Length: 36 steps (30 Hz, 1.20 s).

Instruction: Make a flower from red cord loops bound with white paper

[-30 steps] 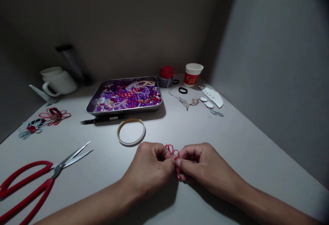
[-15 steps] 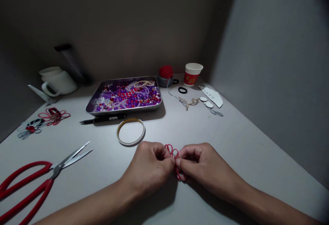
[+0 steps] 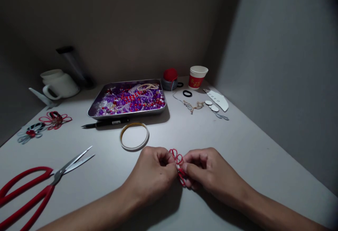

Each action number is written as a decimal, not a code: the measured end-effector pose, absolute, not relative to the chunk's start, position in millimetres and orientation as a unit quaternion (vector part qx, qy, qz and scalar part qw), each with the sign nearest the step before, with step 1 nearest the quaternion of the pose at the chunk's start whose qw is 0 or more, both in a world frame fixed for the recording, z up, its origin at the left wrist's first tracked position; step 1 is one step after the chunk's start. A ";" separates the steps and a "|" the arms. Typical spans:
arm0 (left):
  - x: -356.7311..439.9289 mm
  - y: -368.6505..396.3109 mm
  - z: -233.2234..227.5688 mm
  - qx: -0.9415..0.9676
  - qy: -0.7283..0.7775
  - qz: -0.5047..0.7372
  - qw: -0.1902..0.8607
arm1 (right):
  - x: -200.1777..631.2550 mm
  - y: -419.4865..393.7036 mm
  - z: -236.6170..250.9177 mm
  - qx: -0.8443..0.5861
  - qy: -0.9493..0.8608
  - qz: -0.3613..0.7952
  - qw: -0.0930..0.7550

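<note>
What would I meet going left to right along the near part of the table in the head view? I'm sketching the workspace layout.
Red-handled scissors → left hand → red looped cord, pinched between the fingers of both hands → right hand.

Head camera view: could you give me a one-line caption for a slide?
Left hand and right hand pinch a looped red cord over a grey table, beside red-handled scissors and a bead tray.
</note>
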<state>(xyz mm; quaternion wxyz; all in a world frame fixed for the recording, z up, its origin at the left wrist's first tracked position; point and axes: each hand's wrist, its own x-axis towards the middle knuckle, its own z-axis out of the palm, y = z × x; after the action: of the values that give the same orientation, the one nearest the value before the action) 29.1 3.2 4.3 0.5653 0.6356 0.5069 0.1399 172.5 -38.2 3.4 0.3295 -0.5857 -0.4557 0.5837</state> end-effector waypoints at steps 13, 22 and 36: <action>31.5 0.8 2.3 0.642 0.488 0.153 0.572 | 168.3 -34.7 0.7 -0.656 -0.483 0.499 0.295; 32.0 0.3 2.5 0.653 0.486 0.150 0.562 | 167.4 -35.4 -0.7 -0.671 -0.473 0.493 0.288; 26.2 2.7 2.0 0.638 0.478 0.143 0.587 | 169.4 -34.2 -0.1 -0.653 -0.443 0.538 0.296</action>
<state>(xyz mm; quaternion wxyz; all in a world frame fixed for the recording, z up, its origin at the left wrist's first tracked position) 26.2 2.7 2.0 0.5868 0.6379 0.4779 0.1425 169.4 -34.2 -0.1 0.2961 -0.6533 -0.4432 0.5377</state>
